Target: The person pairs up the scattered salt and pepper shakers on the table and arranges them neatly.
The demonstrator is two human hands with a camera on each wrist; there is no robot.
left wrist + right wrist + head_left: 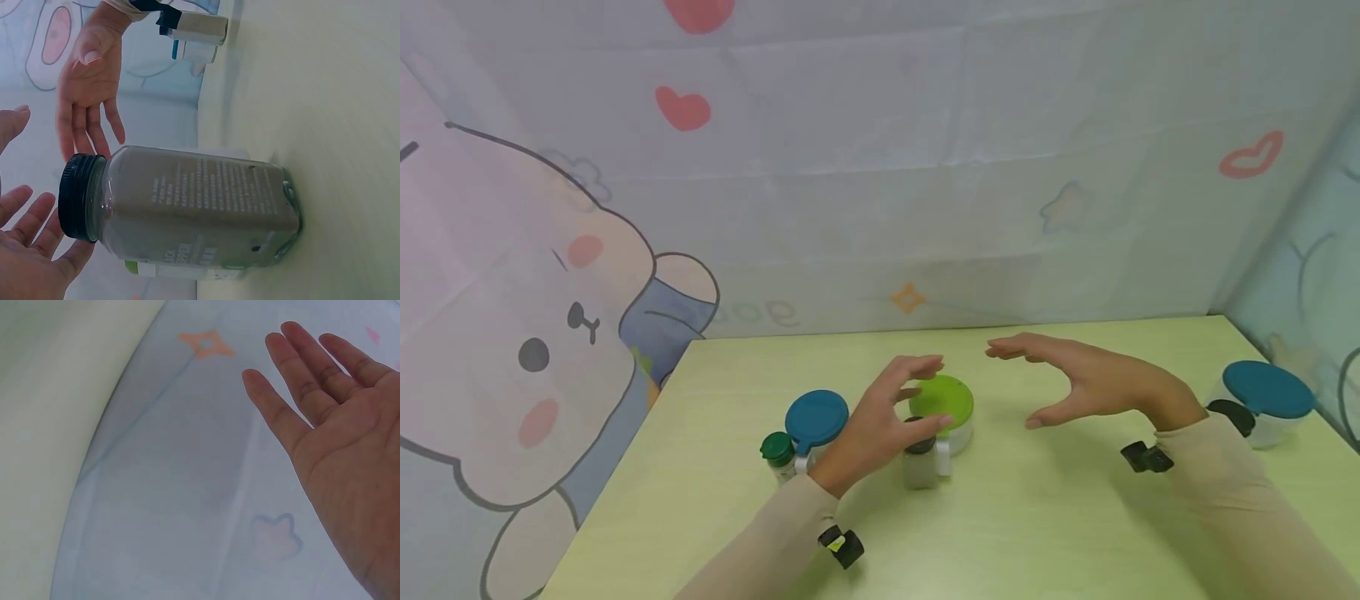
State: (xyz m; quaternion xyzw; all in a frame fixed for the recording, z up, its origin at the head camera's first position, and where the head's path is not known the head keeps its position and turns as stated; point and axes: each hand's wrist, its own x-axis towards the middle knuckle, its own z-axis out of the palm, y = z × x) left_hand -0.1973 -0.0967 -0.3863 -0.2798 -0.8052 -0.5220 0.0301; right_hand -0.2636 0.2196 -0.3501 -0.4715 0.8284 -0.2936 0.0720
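Note:
My left hand (880,421) hovers with spread, slightly bent fingers over a pepper jar (921,468) and a tub with a light green lid (953,400). It holds nothing. Upright on the table stands the jar, see-through with a dark screw lid; the left wrist view shows printed text on the pepper jar (194,206), and the fingers appear beyond its lid. Part of the green-lidded tub is hidden behind hand and jar. Off to the right, my right hand (1093,379) is in the air, empty, thumb apart from its extended fingers.
Left of my left hand stand a blue-lidded tub (817,415) and a small green-capped bottle (778,448). Another blue-lidded tub (1270,390) and a black-lidded jar (1234,414) are at the far right, partly behind my sleeve. A printed cloth (865,167) hangs behind the table.

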